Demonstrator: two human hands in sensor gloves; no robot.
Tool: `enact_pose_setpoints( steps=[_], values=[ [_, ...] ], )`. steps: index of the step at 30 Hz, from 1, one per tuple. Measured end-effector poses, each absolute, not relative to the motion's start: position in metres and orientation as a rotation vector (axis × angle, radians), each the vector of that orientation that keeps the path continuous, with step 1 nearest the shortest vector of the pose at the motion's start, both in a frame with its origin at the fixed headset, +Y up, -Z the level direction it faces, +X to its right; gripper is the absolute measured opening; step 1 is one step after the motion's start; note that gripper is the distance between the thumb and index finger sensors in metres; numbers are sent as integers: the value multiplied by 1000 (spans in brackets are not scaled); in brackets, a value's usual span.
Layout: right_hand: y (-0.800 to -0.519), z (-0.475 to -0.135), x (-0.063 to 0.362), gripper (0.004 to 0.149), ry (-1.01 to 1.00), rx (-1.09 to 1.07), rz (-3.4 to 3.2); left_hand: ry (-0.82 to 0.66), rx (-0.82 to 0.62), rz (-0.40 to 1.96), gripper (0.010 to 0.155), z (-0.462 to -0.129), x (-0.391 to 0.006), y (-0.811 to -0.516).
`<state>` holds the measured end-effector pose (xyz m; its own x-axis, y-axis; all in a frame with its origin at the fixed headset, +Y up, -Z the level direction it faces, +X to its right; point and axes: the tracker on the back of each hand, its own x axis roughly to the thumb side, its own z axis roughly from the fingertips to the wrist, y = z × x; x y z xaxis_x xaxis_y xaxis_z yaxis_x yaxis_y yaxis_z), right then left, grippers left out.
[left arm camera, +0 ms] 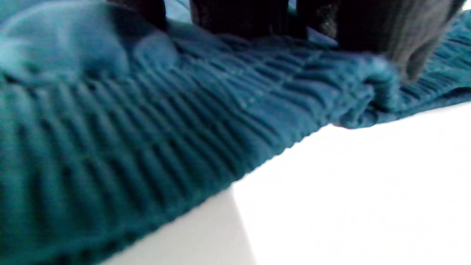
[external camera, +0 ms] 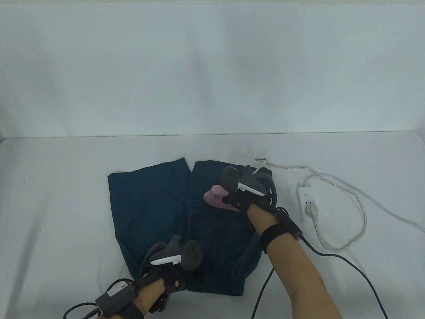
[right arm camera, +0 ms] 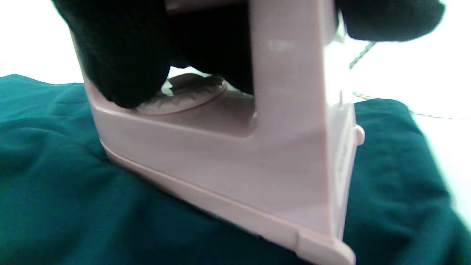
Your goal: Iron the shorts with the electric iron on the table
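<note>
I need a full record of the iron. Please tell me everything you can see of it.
The iron is small, pale pink, and looks like smooth plastic, with a closed loop handle and a round dial below it. It stands sole down on the right leg of the shorts. The right hand grips its handle. Its cord is not clearly traceable.

The table view is evenly lit by soft, diffuse light, sharp across the frame, with faint shadows beneath the forearms. Both wrist views are blurred and close-focused: the table point(left arm camera: 349, 191) burns out to white at lower right, and the shorts point(right arm camera: 55, 191) lose texture toward the frame's edges.
</note>
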<state>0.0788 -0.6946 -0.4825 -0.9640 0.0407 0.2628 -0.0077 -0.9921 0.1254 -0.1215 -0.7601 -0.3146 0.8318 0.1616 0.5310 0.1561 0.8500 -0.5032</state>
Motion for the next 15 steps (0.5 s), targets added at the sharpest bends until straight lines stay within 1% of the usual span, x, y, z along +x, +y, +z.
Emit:
enact_pose_setpoints(
  steps=[7, 11, 15],
  values=[
    [-693, -473, 115, 57, 184, 309, 3122, -599, -563, -11, 72, -314, -121, -760],
    [-696, -472, 123, 57, 180, 274, 3095, -600, -565, -14, 72, -314, -120, -760],
    [-698, -474, 121, 57, 183, 251, 3050, -600, -566, -4, 72, -314, -121, -760]
  ],
)
